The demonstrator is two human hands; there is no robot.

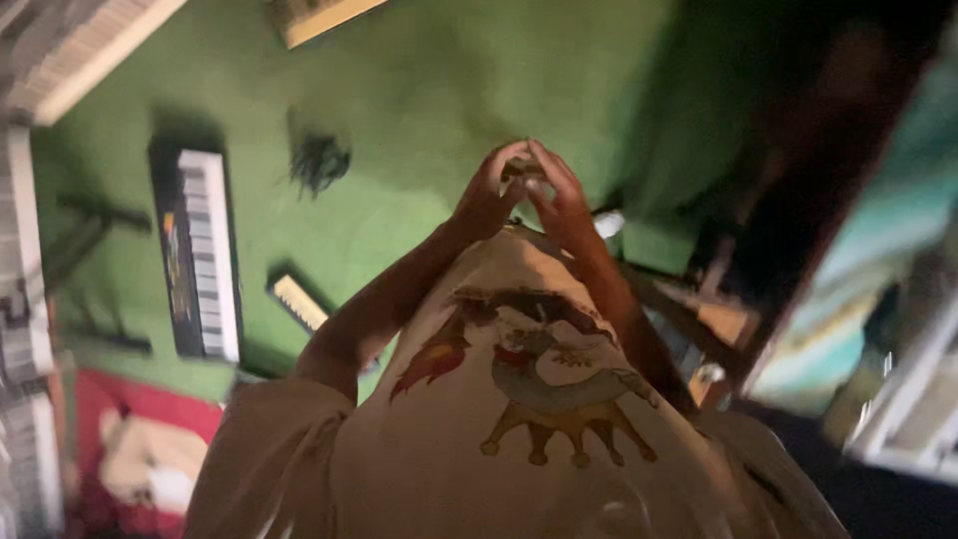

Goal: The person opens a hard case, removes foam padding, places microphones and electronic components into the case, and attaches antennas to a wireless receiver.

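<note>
Nearest the camera, a cream short-sleeved shirt (519,419) with a printed picture of a grey animal, red flame shapes and yellow crown points fills the lower middle of the view, with both bare forearms rising out of it toward the centre. The left hand (486,195) and the right hand (561,205) meet just above the shirt's upper edge, fingertips touching so the two form a peak. Between them sits a small pale object (527,183), blurred and mostly covered, so its kind cannot be told; it lies in the gap between the curled fingers of both hands, pinched from the left side by the left hand and from the right side by the right hand. Both hands are curled closed around it, not spread. Beyond the hands lies a green carpeted floor (429,90). On it, to the left, a black electronic keyboard with white keys (205,255) lies lengthwise, and a smaller yellow-topped flat rectangular thing (299,299) rests near the left elbow. A dark tangle of cable (319,160) lies farther off on the floor. At the right a dark wooden piece of furniture (798,150) stands in deep shadow.
</note>
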